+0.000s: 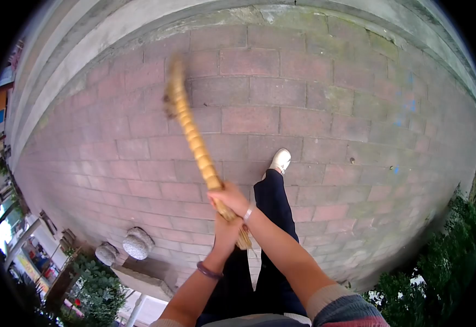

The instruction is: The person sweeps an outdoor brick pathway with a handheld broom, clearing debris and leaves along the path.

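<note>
Both of my hands grip a yellow, closely ringed bamboo stick [197, 144]. My right hand [230, 199] is wrapped round its lower part. Just below, my left hand [227, 231] is closed round it too, near the butt end. The stick points forward and a little left, over the paving. Its far end is thicker, brownish and knobbly, and blurred by motion. The frayed butt end shows beside my left wrist, above my dark trousers. A dark bangle [209, 270] is on my left wrist, a pale bracelet [249, 211] on my right.
Reddish paving bricks [249, 120] cover the ground. A pale stone kerb [129, 24] curves along the far side. Two round stones [138, 243] stand at lower left near a stone slab [139, 279] and leafy plants [96, 289]. Bushes [434, 272] grow at lower right. One white shoe [281, 160] is forward.
</note>
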Available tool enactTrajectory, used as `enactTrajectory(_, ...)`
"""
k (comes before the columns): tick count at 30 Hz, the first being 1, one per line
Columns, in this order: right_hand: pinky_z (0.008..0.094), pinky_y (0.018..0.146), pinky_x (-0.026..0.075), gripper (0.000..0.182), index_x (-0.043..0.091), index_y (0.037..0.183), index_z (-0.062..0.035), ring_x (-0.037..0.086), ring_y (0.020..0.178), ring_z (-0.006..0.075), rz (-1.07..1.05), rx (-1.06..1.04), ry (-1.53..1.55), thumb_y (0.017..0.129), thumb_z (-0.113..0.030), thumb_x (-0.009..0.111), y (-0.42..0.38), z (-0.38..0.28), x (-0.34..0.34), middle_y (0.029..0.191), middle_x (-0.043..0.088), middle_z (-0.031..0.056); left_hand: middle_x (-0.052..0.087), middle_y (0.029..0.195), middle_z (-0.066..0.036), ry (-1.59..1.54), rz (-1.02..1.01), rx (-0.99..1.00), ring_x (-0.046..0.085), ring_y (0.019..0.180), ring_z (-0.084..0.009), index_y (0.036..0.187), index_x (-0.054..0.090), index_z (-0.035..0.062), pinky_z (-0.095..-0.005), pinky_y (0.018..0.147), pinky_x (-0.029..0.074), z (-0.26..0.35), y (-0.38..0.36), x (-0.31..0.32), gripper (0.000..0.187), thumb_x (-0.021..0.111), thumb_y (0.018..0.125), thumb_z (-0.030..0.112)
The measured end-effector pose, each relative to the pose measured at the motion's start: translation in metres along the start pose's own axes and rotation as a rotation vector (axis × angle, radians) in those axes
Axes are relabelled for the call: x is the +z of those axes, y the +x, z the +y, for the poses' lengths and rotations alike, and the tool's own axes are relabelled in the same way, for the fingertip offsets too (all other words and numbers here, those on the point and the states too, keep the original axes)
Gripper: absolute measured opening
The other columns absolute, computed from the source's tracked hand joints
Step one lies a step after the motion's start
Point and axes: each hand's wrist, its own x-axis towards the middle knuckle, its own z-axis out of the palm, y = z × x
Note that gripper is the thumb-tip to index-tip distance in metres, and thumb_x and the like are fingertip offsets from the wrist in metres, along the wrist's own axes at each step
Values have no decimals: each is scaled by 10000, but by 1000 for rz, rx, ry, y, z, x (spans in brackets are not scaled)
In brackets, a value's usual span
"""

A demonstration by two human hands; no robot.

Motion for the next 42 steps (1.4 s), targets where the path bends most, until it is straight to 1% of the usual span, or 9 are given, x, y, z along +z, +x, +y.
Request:
enactTrajectory(4,247,497,460,143,557,780,-21,533,520,117,-43,88,9,745,-135,637,30,-34,-42,634,555,28,554,668,-69,-111,-25,-55,562,512,-152,886,487,-3,-266,459,486,20,41,44,155,509,732,-1)
enactTrajectory(9,252,502,477,151,553,852,-5,557,555,130,554,-98,292,758,-108,609,-92,-104,-177,683,574,61,575,657,-100,684,-562,-2,616,537,-192,798,508,-39,-304,475,514,13,53,182,158,573,687,53)
enactTrajectory(13,267,512,469,154,507,902,4,522,565,141,870,-429,470,794,-86,568,-137,-157,-226,703,533,58,555,600,-108,467,-913,-310,606,511,-201,798,484,-55,-318,432,484,69,68,261,227,609,677,91)
enactTrajectory(17,280,558,474,199,461,979,5,507,625,149,867,-646,689,826,-91,544,-143,-192,-201,749,501,65,567,610,-132,895,-889,101,600,494,-209,853,445,-50,-317,431,476,102,70,270,295,614,665,103)
enactTrajectory(22,246,692,438,294,507,1044,6,508,745,116,1356,-542,-406,836,-175,608,-94,-198,-224,868,530,37,584,781,-279,936,-679,96,598,759,-405,919,427,-81,-433,685,487,101,89,232,424,631,645,170)
enactTrajectory(25,236,720,437,320,506,1107,2,521,800,108,1641,-856,-1037,837,-137,606,-75,-272,-204,909,559,33,574,810,-288,847,-594,-312,588,778,-418,927,401,-87,-454,695,484,151,110,212,414,614,664,153)
enactTrajectory(29,230,697,452,235,553,1047,14,548,740,122,989,-740,-89,823,-50,588,13,-338,-186,890,588,46,567,836,-289,1087,-679,-44,583,804,-416,952,392,-71,-461,701,484,151,139,172,416,612,683,158)
enactTrajectory(35,222,540,427,140,594,913,22,519,623,89,967,-383,-183,797,-56,597,240,-326,-224,692,565,19,566,891,-258,1118,-837,-195,595,772,-403,977,411,-35,-461,697,484,204,191,160,417,610,698,201)
enactTrajectory(42,311,705,483,305,617,958,-29,619,781,201,1077,-222,-743,727,-219,671,414,-329,-274,826,654,97,584,828,-231,1161,-980,-313,608,634,-366,1026,406,-47,-433,578,504,187,250,135,458,603,685,189)
